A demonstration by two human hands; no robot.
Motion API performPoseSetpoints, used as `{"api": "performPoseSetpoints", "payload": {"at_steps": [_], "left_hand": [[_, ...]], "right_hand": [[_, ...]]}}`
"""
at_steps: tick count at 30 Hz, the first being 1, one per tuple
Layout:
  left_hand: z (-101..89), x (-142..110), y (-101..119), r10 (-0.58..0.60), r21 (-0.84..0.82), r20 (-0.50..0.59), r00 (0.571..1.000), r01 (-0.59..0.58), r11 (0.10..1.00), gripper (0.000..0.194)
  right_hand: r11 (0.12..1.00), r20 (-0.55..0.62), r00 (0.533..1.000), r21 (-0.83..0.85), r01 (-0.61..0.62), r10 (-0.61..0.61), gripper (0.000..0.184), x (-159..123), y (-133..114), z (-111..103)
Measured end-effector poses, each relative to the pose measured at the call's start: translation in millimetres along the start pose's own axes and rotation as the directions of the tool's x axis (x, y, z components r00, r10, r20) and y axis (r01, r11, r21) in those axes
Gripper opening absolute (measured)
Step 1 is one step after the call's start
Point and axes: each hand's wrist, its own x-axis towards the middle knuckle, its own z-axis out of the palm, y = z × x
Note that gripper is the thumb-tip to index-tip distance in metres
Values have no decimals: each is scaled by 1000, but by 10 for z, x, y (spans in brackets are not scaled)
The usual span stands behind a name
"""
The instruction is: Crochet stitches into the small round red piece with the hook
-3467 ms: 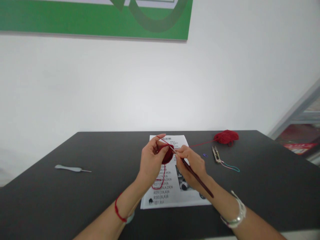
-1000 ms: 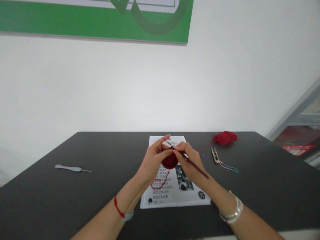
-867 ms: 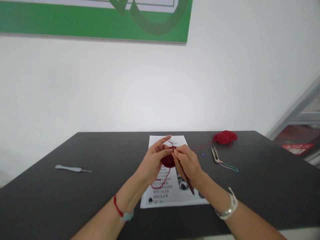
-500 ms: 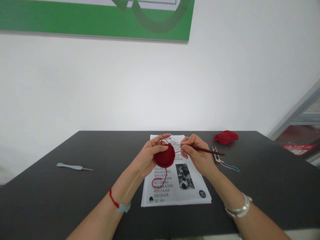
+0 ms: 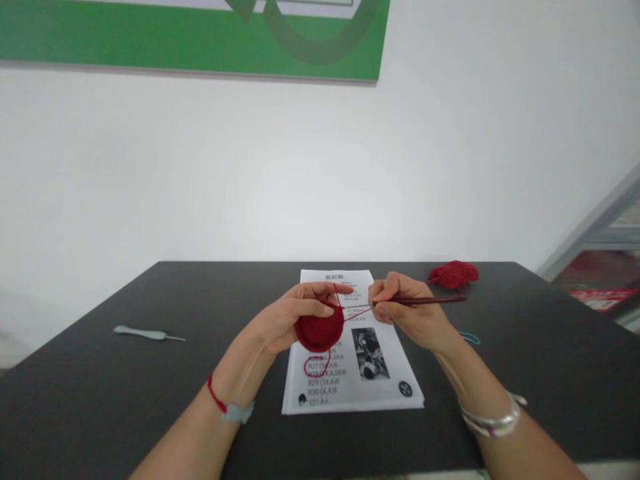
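Observation:
Between thumb and fingers, my left hand grips a round dark-red crochet piece by its upper left edge. Red yarn runs over my left index finger, and a loose tail curls below the piece onto the paper. My right hand is closed around a crochet hook with a dark reddish-brown handle. Its thin metal shaft points left and reaches the piece's upper right edge, where a strand of yarn also stretches toward my right hand. Whether the tip sits inside a stitch is too small to tell.
Under my hands lies a printed pattern sheet on the black table. A pale-handled crochet hook rests at the left. At the back right sits a ball of red yarn. A blue cord loop shows behind my right wrist.
Both hands have come slightly lower. My left hand and the crochet piece shifted left, my right hand and hook right, and the hook levelled out. The snips are now hidden behind my right hand.

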Motion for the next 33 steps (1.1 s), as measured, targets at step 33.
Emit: {"api": "performPoseSetpoints", "payload": {"at_steps": [33], "left_hand": [[288,63,-161,400,290,-355,845,-307,906,35]], "right_hand": [[809,-74,952,-549,210,-297,12,-87,224,156]]}}
